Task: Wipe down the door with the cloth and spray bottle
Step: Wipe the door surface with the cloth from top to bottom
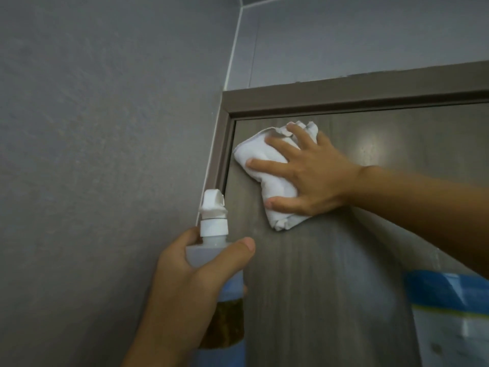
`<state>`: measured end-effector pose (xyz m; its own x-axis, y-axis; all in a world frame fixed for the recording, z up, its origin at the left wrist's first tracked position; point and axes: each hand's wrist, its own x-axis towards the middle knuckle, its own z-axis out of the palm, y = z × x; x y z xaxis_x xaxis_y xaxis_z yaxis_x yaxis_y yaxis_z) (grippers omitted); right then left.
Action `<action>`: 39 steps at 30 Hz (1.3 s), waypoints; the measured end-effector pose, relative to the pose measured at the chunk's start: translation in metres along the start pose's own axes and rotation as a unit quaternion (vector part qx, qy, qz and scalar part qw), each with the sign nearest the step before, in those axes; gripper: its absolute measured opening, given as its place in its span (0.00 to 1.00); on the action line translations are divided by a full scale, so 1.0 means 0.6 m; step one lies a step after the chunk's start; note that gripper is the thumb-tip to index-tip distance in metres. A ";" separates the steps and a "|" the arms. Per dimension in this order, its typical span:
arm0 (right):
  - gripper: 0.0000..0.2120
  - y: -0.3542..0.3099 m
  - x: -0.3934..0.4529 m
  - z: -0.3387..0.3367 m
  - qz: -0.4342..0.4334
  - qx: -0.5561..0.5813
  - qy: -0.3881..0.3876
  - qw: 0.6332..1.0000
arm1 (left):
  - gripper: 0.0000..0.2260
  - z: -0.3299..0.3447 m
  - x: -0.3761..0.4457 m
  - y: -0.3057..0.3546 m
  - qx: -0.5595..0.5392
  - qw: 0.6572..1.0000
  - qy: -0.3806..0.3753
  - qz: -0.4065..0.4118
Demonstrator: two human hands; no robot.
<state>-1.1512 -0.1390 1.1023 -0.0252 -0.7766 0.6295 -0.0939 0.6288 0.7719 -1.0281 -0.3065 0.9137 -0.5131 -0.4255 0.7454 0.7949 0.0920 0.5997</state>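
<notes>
Soft, light cloth [267, 168] pressed flat by spread right hand [312, 176] near door [330, 260] top-left corner; rigid, likely slippery spray bottle [215, 260] clamped mid-body in left hand [185, 282].

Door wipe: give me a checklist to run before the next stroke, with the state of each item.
1. Cloth flat against the door: ok, pressed near the upper left corner.
2. Right hand spread over the cloth: ok.
3. Spray bottle secure in the left hand: ok, upright.
4. Liquid left in the bottle: ok, brownish liquid shows low down.
5. Nozzle aimed at the door: cannot tell.
6. Path clear to the right: ok near the top; a blue-topped object sits lower right.
</notes>
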 end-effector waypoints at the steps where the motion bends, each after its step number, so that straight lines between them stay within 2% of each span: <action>1: 0.40 -0.011 0.000 0.000 0.012 -0.006 0.004 1.000 | 0.23 0.000 -0.002 0.000 -0.006 1.000 0.001 0.001; 5: 0.42 -0.039 -0.017 -0.012 0.024 0.001 0.004 1.000 | 0.24 0.001 -0.004 0.002 -0.013 1.000 -0.006 0.007; 10: 0.49 -0.108 -0.077 -0.002 -0.047 0.006 0.010 0.999 | 0.20 -0.002 -0.007 0.012 -0.022 1.000 -0.007 0.014; 13: 0.46 -0.116 -0.075 0.012 -0.042 0.024 0.031 0.998 | 0.18 -0.001 -0.007 0.017 -0.018 1.000 -0.016 0.019; 16: 0.41 -0.098 -0.029 0.015 0.028 0.037 0.068 0.997 | 0.20 0.004 -0.007 0.019 -0.015 1.000 -0.010 0.018; 21: 0.39 -0.084 0.070 -0.004 0.209 0.048 0.053 0.975 | 0.22 0.004 -0.006 0.016 0.012 1.000 -0.014 0.014; 23: 0.39 -0.096 0.084 -0.005 0.226 0.051 0.046 0.972 | 0.23 0.003 -0.006 0.015 0.018 1.000 -0.008 0.013; 26: 0.39 -0.129 0.050 0.002 0.146 0.048 0.063 0.986 | 0.19 0.000 -0.006 0.013 0.007 1.000 -0.006 0.016; 29: 0.45 -0.166 -0.022 0.013 0.050 0.038 0.055 0.997 | 0.17 -0.005 -0.008 0.013 -0.003 1.000 -0.013 0.023; 31: 0.45 -0.175 -0.058 0.021 0.031 0.039 0.052 0.997 | 0.17 -0.006 -0.010 0.015 -0.016 0.999 -0.016 0.029; 34: 0.37 -0.152 -0.059 0.023 0.024 0.030 0.082 0.996 | 0.21 -0.005 -0.010 0.017 -0.010 0.999 -0.018 0.032; 36: 0.35 -0.115 -0.030 0.017 0.054 0.017 0.089 0.994 | 0.22 -0.005 -0.008 0.014 -0.006 0.999 -0.021 0.025; 39: 0.35 -0.051 0.014 -0.002 0.194 0.027 0.072 0.978 | 0.19 -0.004 -0.007 0.007 -0.012 1.000 -0.012 0.021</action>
<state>-1.1476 -0.1643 1.0841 0.0706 -0.4640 0.8830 -0.1579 0.8689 0.4692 -1.0219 -0.3065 0.9126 -0.4860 -0.4005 0.7768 0.8234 0.0883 0.5606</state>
